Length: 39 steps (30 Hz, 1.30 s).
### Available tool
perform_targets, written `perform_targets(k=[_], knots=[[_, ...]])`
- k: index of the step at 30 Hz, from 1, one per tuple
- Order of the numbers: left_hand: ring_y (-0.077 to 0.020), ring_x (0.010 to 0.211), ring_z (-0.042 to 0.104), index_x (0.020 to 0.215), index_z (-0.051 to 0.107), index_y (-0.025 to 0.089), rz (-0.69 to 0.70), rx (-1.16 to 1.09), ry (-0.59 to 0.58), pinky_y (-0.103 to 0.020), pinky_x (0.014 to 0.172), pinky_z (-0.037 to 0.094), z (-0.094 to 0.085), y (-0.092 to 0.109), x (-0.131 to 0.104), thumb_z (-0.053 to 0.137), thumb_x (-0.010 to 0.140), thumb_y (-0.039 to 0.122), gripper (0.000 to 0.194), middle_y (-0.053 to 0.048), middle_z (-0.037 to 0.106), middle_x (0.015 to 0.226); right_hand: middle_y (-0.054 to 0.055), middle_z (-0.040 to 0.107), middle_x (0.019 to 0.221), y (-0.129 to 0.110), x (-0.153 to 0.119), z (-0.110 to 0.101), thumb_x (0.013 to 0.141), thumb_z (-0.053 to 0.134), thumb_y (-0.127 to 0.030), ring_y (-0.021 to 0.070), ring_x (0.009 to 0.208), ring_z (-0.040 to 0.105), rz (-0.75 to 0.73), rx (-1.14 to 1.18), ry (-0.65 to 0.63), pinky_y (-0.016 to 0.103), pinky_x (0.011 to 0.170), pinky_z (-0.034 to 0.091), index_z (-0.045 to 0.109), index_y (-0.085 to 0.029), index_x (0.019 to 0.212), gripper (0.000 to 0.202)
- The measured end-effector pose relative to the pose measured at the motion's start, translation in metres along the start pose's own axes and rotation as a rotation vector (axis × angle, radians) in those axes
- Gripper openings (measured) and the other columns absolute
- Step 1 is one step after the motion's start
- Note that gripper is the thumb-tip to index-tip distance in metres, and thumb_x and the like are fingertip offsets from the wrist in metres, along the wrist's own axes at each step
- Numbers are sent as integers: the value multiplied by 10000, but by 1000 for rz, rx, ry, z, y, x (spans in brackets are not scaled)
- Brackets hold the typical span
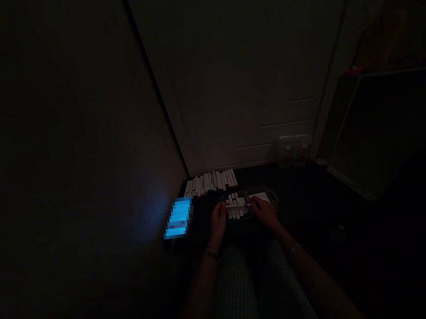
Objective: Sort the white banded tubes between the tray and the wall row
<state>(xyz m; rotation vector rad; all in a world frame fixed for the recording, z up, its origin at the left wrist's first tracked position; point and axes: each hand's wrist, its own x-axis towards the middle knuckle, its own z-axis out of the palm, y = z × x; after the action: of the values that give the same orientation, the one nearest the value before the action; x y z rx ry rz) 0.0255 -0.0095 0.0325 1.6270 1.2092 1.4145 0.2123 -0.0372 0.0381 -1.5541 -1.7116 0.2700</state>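
A white marker (237, 206) lies crosswise between my two hands, above a clear plastic case (274, 198). My left hand (218, 218) pinches its left end, and my right hand (263, 210) has its fingers closed at the right end. Beneath it, several white markers (233, 214) stand side by side in the left half of the case. A white sheet or card (260, 196) shows in the right half, partly covered by my right hand. The dim light hides the fine detail of my fingertips.
Behind the case, a row of several white markers (211, 181) with coloured ends lies along the wall. A glowing, pixelated screen (179, 218) is at the left. Two clear containers (293, 150) stand at the back right. Dark walls enclose the left and back.
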Motion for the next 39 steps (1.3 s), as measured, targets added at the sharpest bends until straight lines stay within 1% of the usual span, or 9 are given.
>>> perform_targets(k=[5, 10, 14, 21, 31, 35, 39], knots=[[-134, 733, 527, 796, 557, 168, 6, -6, 2, -230, 686, 406, 0, -1, 1, 384, 794, 388, 280, -8, 584, 749, -7, 616, 791, 0, 0, 0, 833, 318, -297, 122, 703, 533, 2, -6, 1, 190, 564, 309, 568, -235, 937, 278], [-138, 739, 530, 788, 555, 164, 4, -18, 1, -236, 690, 411, 0, 0, 1, 385, 794, 381, 276, -15, 588, 765, 0, 621, 821, -3, 0, -2, 833, 323, -302, 126, 736, 537, -1, 6, 1, 191, 591, 320, 568, -232, 938, 276], [-141, 751, 533, 808, 562, 164, -12, -17, 21, -240, 700, 413, 1, 2, 0, 396, 786, 380, 273, -20, 594, 779, 4, 620, 822, -5, 0, -3, 832, 324, -290, 127, 731, 539, 35, -11, -13, 193, 586, 318, 568, -226, 939, 273], [-131, 707, 524, 796, 565, 165, -20, -2, 7, -227, 663, 410, 1, 4, 0, 386, 791, 385, 284, -14, 583, 739, -6, 618, 797, -4, 0, -1, 830, 324, -291, 123, 709, 535, 27, -13, 6, 193, 582, 314, 573, -235, 930, 274], [-138, 736, 526, 807, 570, 166, -21, -2, 6, -236, 689, 408, 0, 1, 1, 396, 786, 382, 279, -19, 589, 770, -3, 619, 789, -5, 1, -2, 833, 317, -299, 121, 694, 532, 36, -24, -9, 192, 559, 301, 576, -231, 924, 283], [-139, 739, 528, 818, 570, 162, -24, -10, 25, -241, 704, 411, 0, 3, 1, 399, 784, 377, 277, -18, 587, 756, -6, 616, 782, -5, 0, -2, 829, 322, -300, 124, 693, 531, 22, -13, 7, 196, 562, 305, 574, -234, 922, 277], [-136, 708, 520, 795, 567, 166, -21, -6, 16, -237, 678, 411, 0, 5, -1, 399, 782, 383, 276, -11, 574, 723, -5, 616, 797, -5, 0, -2, 823, 330, -288, 125, 715, 535, 35, -10, -2, 193, 578, 318, 573, -235, 929, 270]])
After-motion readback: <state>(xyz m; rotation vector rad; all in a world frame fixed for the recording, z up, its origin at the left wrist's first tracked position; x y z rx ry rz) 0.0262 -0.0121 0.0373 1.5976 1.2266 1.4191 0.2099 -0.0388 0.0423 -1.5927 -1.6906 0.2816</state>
